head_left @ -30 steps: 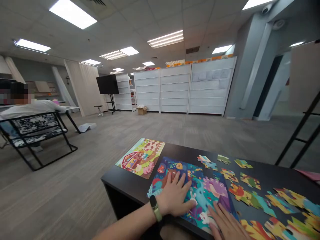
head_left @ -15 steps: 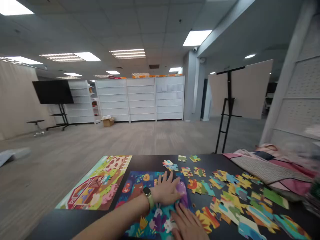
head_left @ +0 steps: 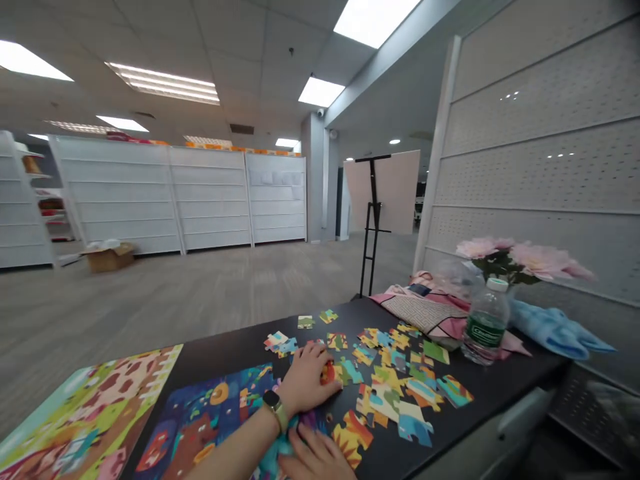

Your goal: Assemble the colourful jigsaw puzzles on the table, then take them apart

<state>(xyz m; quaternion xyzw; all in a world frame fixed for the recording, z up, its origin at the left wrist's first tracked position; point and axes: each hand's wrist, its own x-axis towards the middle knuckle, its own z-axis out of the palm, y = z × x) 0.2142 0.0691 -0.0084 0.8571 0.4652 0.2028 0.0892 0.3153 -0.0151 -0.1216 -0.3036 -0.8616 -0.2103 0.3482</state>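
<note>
My left hand [head_left: 311,379], wearing a watch [head_left: 273,400], reaches past the right edge of the dark blue jigsaw puzzle [head_left: 200,413]. Its fingers curl down with the thumb round a red and orange puzzle piece [head_left: 329,373], which they partly cover. My right hand [head_left: 316,455] rests on the puzzle's lower right part, fingers stretched out and nothing in them. Several loose puzzle pieces [head_left: 387,380] lie to the right of both hands, some overlapping. A yellow and orange piece [head_left: 351,437] is just beside my right hand.
A farm picture [head_left: 100,400] lies at the table's left. Along the back right are pink and grey fabric [head_left: 430,313], a water bottle [head_left: 486,327], pink flowers [head_left: 530,259] and a blue cloth [head_left: 555,327]. Beyond the table stands an easel [head_left: 373,220].
The view has turned right, showing the bottle and flowers. My left hand has moved from spread flat on the puzzle to the loose pieces, fingers now curled. My right hand stays on the puzzle.
</note>
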